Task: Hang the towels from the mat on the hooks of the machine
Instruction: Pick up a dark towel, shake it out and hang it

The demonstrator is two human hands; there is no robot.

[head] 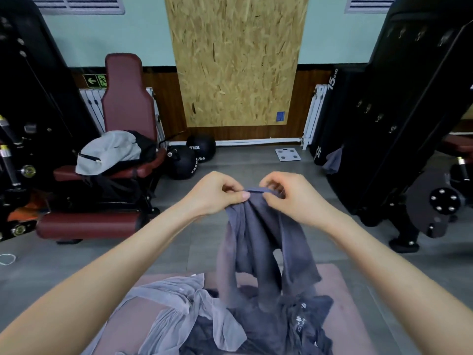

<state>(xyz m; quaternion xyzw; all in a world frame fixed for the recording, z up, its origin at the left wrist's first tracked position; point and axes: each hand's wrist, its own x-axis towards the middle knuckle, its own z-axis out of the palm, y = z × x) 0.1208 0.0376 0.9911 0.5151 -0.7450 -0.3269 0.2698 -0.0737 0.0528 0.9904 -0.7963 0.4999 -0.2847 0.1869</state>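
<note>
The dark grey towel [258, 234] hangs lengthwise, straight down toward the pile of towels [256, 326] on the pink mat [335, 283]. Its top hem is stretched sideways between both hands. The left hand [217, 193] and right hand [289, 196] each pinch that hem, close together. The hooks [379, 117] sit on the black machine [409, 80], up and to the right, well apart, nearer the right hand.

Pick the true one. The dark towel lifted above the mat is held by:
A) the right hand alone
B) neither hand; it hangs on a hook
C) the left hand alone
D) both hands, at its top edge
D: the left hand and the right hand both pinch the top edge of the towel, which hangs down toward the mat.
</note>
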